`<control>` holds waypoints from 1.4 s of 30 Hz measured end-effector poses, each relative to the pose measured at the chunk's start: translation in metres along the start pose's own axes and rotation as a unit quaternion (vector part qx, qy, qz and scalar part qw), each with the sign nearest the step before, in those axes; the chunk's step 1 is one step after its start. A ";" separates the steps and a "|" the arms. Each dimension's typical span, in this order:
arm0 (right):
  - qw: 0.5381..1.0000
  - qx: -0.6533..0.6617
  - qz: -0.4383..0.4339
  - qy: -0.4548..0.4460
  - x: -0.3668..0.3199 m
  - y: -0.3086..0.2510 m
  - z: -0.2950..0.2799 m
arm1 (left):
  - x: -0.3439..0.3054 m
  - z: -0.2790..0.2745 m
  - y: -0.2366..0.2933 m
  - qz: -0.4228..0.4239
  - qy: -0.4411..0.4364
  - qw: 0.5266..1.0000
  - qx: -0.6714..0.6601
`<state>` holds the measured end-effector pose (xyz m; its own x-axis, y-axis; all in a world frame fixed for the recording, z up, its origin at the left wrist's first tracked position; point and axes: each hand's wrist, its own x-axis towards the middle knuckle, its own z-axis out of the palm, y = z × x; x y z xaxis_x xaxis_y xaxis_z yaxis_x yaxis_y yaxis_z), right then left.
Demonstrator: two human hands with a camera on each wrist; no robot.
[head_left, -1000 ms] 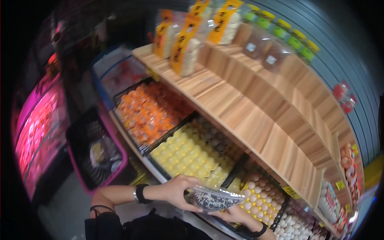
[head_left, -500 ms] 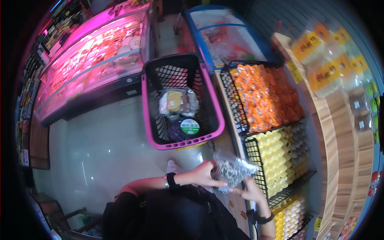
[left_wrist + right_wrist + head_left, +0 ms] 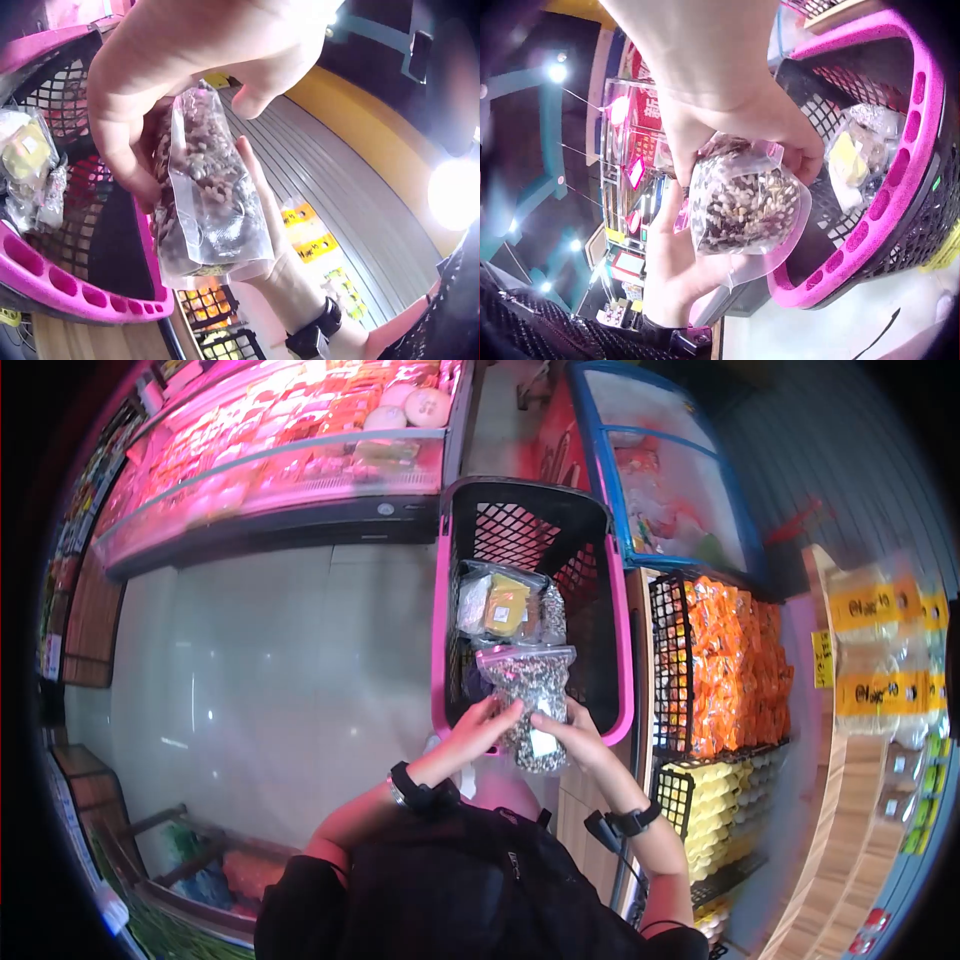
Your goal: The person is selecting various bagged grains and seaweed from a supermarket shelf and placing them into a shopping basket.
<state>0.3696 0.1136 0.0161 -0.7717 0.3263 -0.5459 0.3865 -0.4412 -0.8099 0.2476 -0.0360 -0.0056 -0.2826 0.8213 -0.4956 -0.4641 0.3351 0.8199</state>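
A clear bag of seeds (image 3: 527, 695) is held over the near end of the shopping basket (image 3: 438, 630), its lower end roughly above the near rim and its pink zip strip pointing in over the goods. The left hand (image 3: 478, 728) curls round the bag's left edge with the thumb pressed on the front. The right hand (image 3: 578, 738) cups the right side and back, fingers bent round the film, so both hands pinch the bag between them. The main risk, as I judge it, is the film: it is thin, glossy and slick, and the loose fill shifts under the fingers, so a slack grip could let the bag slide out. Because it hangs right at the rim, a slip could send it onto the polished floor (image 3: 260, 660) rather than inside. A hard squeeze might also pop the zip and scatter the seeds. The seeds are small, dark and pale, and make the bag a lumpy, soft pillow. The basket is stiff black plastic mesh with a smooth pink rim pierced by oval slots, and 2 or 3 crinkly clear packets (image 3: 497, 605) lie on its bottom. To the right stand wire crates of orange packs (image 3: 730, 660) and dimpled yellow egg trays (image 3: 710, 800).
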 end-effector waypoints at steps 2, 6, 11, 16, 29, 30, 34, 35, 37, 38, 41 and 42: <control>0.998 0.041 0.045 -0.003 0.027 0.000 -0.011 | 0.001 -0.004 0.004 0.028 0.068 0.996 -0.047; 0.990 0.080 0.110 0.044 0.102 0.002 -0.036 | 0.007 -0.034 -0.020 0.140 0.202 0.969 -0.004; 0.989 0.099 0.080 0.078 0.216 0.027 -0.050 | -0.021 -0.048 -0.034 0.134 0.350 0.925 -0.055; 0.983 -0.051 0.027 0.175 0.334 0.062 -0.033 | -0.059 -0.029 -0.040 0.054 0.459 0.883 -0.082; 0.868 -0.492 0.032 0.056 0.404 0.065 0.015 | -0.099 0.013 -0.076 -0.018 0.557 0.795 -0.240; 0.855 -0.516 0.020 0.056 0.410 0.073 0.012 | -0.096 0.012 -0.078 -0.016 0.552 0.797 -0.245; 0.922 -0.379 -0.026 -0.076 0.386 0.085 -0.007 | -0.086 0.000 -0.089 0.010 0.525 0.819 -0.232; 0.925 -0.375 -0.022 -0.061 0.373 0.080 -0.008 | -0.082 -0.007 -0.091 0.010 0.519 0.823 -0.233; 0.885 -0.421 -0.198 -0.015 0.396 0.114 -0.023 | -0.074 -0.018 -0.081 0.014 0.504 0.832 -0.232; 0.916 -0.379 -0.126 -0.031 0.384 0.105 -0.023 | -0.072 -0.022 -0.074 0.028 0.492 0.841 -0.223; 0.977 -0.172 0.056 -0.114 0.357 0.086 -0.038 | -0.064 -0.040 -0.062 0.071 0.436 0.878 -0.185; 0.983 -0.171 0.059 0.036 0.311 0.055 -0.025 | -0.064 -0.042 -0.052 0.086 0.412 0.890 -0.174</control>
<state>0.1639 0.2115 -0.2038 -0.6779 0.3542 -0.6442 0.6278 -0.1770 -0.7580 0.2545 -0.1252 -0.0288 -0.8284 0.1806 -0.5302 -0.5455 -0.0446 0.8369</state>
